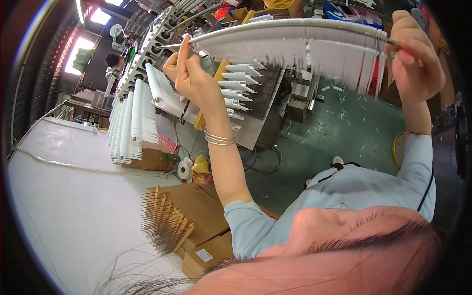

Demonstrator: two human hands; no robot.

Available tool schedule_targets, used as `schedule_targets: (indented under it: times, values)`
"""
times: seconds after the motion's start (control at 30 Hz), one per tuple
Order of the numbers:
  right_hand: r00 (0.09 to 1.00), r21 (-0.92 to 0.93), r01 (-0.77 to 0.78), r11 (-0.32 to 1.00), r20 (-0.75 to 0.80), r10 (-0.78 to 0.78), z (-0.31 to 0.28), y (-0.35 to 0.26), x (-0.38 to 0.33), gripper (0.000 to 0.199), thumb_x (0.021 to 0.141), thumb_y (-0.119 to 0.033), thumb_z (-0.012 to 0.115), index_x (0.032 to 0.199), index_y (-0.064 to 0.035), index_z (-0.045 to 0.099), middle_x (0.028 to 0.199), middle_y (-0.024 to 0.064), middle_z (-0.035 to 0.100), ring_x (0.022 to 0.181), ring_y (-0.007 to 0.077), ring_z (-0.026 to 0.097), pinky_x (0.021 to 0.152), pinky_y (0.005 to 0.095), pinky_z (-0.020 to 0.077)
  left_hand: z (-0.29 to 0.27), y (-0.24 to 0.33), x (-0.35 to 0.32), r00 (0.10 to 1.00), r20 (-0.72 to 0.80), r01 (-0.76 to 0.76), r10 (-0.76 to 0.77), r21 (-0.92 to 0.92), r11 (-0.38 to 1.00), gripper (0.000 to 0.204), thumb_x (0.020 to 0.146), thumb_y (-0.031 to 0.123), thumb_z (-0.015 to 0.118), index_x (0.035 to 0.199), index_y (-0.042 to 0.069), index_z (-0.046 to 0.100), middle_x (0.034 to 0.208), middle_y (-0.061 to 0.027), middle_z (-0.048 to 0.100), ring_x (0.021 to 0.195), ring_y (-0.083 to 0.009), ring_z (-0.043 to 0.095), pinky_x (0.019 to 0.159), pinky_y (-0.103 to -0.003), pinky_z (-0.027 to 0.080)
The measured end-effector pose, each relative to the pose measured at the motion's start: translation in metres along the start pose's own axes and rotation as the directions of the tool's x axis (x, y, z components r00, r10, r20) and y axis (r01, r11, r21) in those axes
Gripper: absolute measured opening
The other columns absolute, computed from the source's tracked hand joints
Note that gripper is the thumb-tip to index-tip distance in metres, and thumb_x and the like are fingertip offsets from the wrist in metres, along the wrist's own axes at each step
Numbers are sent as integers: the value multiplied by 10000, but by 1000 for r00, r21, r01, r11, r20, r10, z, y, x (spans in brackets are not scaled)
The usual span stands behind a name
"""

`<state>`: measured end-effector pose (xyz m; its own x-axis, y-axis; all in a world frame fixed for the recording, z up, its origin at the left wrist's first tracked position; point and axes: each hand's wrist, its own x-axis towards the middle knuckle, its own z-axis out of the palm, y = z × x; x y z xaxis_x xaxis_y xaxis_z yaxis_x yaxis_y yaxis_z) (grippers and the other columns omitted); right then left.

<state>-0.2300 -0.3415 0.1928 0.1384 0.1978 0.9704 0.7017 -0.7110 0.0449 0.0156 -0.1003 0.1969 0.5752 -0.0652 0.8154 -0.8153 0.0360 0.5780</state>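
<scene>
A long thin metal rod (pixel 175 46), packed with a row of thin white strips (pixel 290 46), is held up across the top of the view. The strips hang down from it, some blurred at the right. My left hand (pixel 192 73) pinches the rod near its left end, the index finger pointing up. At the other end, my right hand (pixel 417 56) has its fingers closed around the rod's tip. Left of my left hand, several similar white bundles (pixel 144 112) hang from a metal rail with round holes (pixel 142 61).
Beyond my left forearm, a yellow-edged rack (pixel 221 73) carries white pieces over a dark machine bed. Wooden bars with metal pins (pixel 167 221) lie on cardboard boxes (pixel 206 209). White scraps litter the green floor (pixel 339 118). Another person (pixel 113 61) is far left.
</scene>
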Motion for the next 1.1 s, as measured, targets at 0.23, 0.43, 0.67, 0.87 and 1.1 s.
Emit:
schedule_targets:
  times: [0.23,0.43,0.67,0.87,1.1]
  values:
    - [942,-280,207,937,317,-113,11,-26,30,237,825,-164,630,962,24,586,798,141,592,696,264,504,879,508,371,-5,-24,9,994,-11,-102,105,160,982,351,830,13,441,1125,39,628,974,-51,429,902,-122,468,793,-244,388]
    - [922,-333,215,918,379,-78,33,-41,61,212,789,-185,677,907,-16,625,757,68,604,656,196,505,792,423,373,-7,-29,4,991,-53,112,-123,-177,978,403,864,43,415,1258,-8,487,1174,-112,447,1072,-178,470,926,-286,364]
    - [902,-391,47,919,412,129,67,-42,84,103,753,-146,719,838,-91,698,759,-21,657,654,144,523,724,325,289,-13,-22,-25,964,-49,237,-261,-282,930,442,912,90,381,1328,-57,356,1353,-154,372,1190,-235,421,1024,-326,287]
    - [960,-236,132,963,271,-66,110,0,86,103,750,-152,714,838,-108,686,743,-17,638,693,151,550,731,324,308,-27,-26,-56,965,26,261,-263,-232,937,416,955,166,375,1310,-51,374,1312,-155,396,1207,-235,397,1025,-329,277]
    - [964,-133,168,977,229,-134,166,46,90,96,766,-161,700,843,-109,673,744,-11,631,716,146,571,732,308,323,-40,-19,-78,958,115,278,-264,-122,953,387,974,212,385,1262,-43,421,1232,-137,430,1150,-213,424,988,-313,313]
